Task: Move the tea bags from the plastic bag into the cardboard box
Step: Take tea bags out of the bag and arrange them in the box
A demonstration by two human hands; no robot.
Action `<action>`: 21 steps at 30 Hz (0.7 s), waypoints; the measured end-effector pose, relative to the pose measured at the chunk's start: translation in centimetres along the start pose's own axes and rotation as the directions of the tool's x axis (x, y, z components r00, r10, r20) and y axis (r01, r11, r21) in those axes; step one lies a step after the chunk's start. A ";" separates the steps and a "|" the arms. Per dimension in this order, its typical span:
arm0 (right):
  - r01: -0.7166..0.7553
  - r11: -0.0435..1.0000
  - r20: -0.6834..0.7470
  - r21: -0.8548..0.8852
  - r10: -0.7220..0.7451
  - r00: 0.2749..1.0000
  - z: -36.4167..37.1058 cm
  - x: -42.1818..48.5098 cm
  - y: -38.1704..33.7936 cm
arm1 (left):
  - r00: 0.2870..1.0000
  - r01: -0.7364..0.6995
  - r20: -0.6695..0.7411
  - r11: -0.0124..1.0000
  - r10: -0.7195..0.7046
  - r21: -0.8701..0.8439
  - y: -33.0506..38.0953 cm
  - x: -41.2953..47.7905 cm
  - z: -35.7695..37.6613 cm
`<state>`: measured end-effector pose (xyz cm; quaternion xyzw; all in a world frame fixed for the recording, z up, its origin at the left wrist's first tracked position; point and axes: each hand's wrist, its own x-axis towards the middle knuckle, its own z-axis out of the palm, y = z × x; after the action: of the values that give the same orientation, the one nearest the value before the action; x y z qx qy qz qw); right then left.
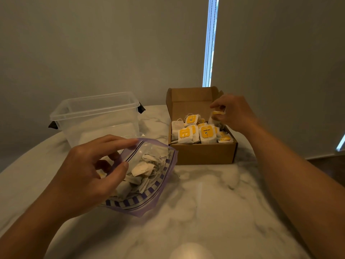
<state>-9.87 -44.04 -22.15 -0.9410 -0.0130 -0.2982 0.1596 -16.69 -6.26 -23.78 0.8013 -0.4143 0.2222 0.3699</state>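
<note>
Left hand (pixel 89 171): thumb and curled fingers pinching mouth rim of clear purple-striped plastic zip bag (pixel 158 186), index finger stretched along rim. Bag lying on white marble-pattern table (pixel 205 199); loose white paper tea bags (pixel 141 170) heaped inside. Right hand (pixel 233 113): fingertips pinching single yellow-tagged tea bag (pixel 217 116) above right rear of open brown cardboard box (pixel 203 154). Packed yellow-tagged tea bags (pixel 196 133) standing inside box, lid upright. Clear rectangular plastic tub (pixel 97 116) behind bag, left of box.

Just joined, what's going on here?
A person's right hand pinches one tea bag over the open cardboard box, which already holds many tea bags. The left hand holds the plastic bag by its mouth on the table; more remain inside.
</note>
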 end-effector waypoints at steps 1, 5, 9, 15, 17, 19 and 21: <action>0.004 1.000 -0.027 -0.003 -0.004 1.000 -0.5 -0.2 -0.1 | 1.000 0.001 0.000 1.000 -0.001 -0.002 0.0 0.0 0.0; -0.010 0.996 -0.134 0.086 0.021 0.991 -3.5 -2.2 -1.5 | 1.000 0.002 0.010 1.000 -0.002 -0.011 0.2 0.1 -0.1; 0.010 0.939 -0.068 0.345 0.014 0.998 -4.7 -6.2 -5.5 | 0.999 0.018 0.029 1.000 -0.018 0.002 0.3 0.0 0.0; 0.129 0.779 0.117 0.613 -0.251 0.961 -5.0 -11.3 -13.9 | 1.000 0.003 0.022 1.000 -0.004 0.031 0.5 0.0 0.2; 0.196 0.802 0.191 0.564 -0.357 0.914 -4.3 -12.1 -16.3 | 1.000 -0.002 0.018 0.999 0.001 0.037 0.6 0.0 0.2; 0.344 0.855 0.257 0.390 -0.459 0.850 -2.8 -12.1 -18.1 | 1.000 -0.004 0.014 0.999 0.004 0.044 0.7 0.0 0.2; 0.441 0.879 0.375 0.180 -0.476 0.796 -0.8 -11.5 -19.2 | 1.000 -0.008 0.007 0.999 0.008 0.046 0.7 0.0 0.3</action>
<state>-22.04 -25.28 -22.39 -0.9432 -0.2858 -0.1241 0.1154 -17.20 -6.76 -23.66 0.8087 -0.4135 0.2303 0.3492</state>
